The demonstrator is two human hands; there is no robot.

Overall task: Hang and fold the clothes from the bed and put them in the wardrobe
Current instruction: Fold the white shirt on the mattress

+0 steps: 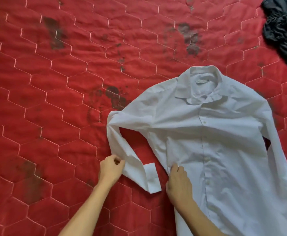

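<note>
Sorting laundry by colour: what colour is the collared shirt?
White; the long-sleeved button-up shirt shows in the head view.
</note>
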